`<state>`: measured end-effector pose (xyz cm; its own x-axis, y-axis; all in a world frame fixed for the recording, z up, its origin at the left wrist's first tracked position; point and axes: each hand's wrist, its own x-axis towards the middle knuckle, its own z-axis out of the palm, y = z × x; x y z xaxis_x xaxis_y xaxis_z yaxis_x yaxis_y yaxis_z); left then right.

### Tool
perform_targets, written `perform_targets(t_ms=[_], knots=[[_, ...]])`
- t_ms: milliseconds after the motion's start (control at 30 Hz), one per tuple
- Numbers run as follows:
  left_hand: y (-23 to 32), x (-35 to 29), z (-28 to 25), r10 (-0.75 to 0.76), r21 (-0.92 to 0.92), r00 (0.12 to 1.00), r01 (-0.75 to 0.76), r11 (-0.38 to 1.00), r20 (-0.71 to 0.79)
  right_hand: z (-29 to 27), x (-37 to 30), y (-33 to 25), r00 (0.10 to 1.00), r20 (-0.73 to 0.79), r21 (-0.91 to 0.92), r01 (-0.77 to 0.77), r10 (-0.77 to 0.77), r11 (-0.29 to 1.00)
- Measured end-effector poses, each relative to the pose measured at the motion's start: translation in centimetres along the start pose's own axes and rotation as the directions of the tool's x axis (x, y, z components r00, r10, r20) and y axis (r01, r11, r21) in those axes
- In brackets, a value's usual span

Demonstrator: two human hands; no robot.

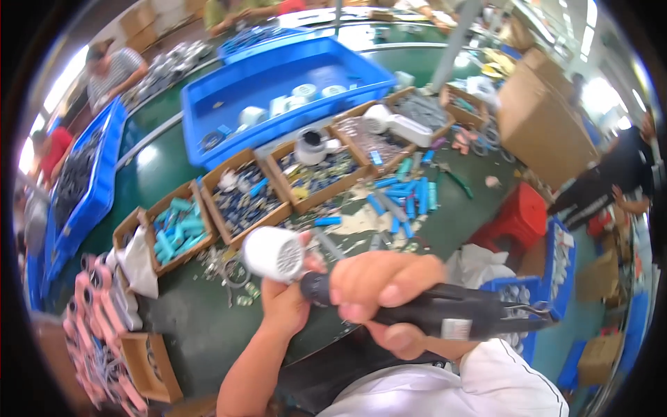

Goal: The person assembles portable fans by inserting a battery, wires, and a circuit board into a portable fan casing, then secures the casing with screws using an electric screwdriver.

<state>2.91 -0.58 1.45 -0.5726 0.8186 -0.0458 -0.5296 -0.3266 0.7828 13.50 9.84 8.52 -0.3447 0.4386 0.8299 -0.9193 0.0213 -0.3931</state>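
My left hand point(283, 306) is closed around a white rounded housing point(267, 251) with a perforated grille, like a small hair dryer head. My right hand point(389, 288) grips a black electric screwdriver point(451, 314) whose cable end points right. The screwdriver's front end meets the housing beside my left fingers; its tip is hidden there. Beyond the hands, several blue cylindrical cells point(422, 196) lie loose on the green table point(201, 306). A white handheld unit point(406, 128) and a white housing with a dark opening point(310, 146) rest on the parts boxes.
Cardboard boxes of small dark parts point(243, 201) and teal cylinders point(179, 233) line the table before a large blue bin point(278, 62). Pink handheld devices point(97, 313) pile at left. A red stool point(517, 215) stands at right. Other people point(114, 73) are across the table.
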Motion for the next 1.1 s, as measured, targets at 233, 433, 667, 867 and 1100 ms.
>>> perform_targets(t_ms=[233, 433, 667, 867, 1100], knots=[[0.9, 0.4, -0.8, 0.17, -0.034, 0.984, -0.169, 0.985, 0.056, -5.5, -0.5, -5.4, 0.783, -0.621, -0.244, -0.246, 0.044, 0.938], [1.2, 1.6, -0.4, 0.133, -0.267, 0.985, -0.1, 0.958, 0.108, -24.0, -2.7, -15.6, 0.245, -0.939, -0.308, -0.297, -0.24, 0.904], [1.1, 1.6, -1.0, 0.166, -0.265, 0.981, -0.134, 0.955, 0.101, -29.7, -6.5, -16.3, 0.026, -0.971, -0.221, -0.492, -0.239, 0.842], [0.8, 1.8, -1.2, 0.201, -0.233, 0.977, -0.18, 0.956, 0.068, -30.1, -7.1, -15.1, -0.079, -0.981, 0.175, -0.745, 0.175, 0.644], [0.5, 1.5, -0.7, 0.188, -0.178, 0.98, -0.176, 0.968, 0.057, -14.4, -6.8, -10.3, 0.658, -0.752, -0.604, -0.714, 0.043, 0.354]])
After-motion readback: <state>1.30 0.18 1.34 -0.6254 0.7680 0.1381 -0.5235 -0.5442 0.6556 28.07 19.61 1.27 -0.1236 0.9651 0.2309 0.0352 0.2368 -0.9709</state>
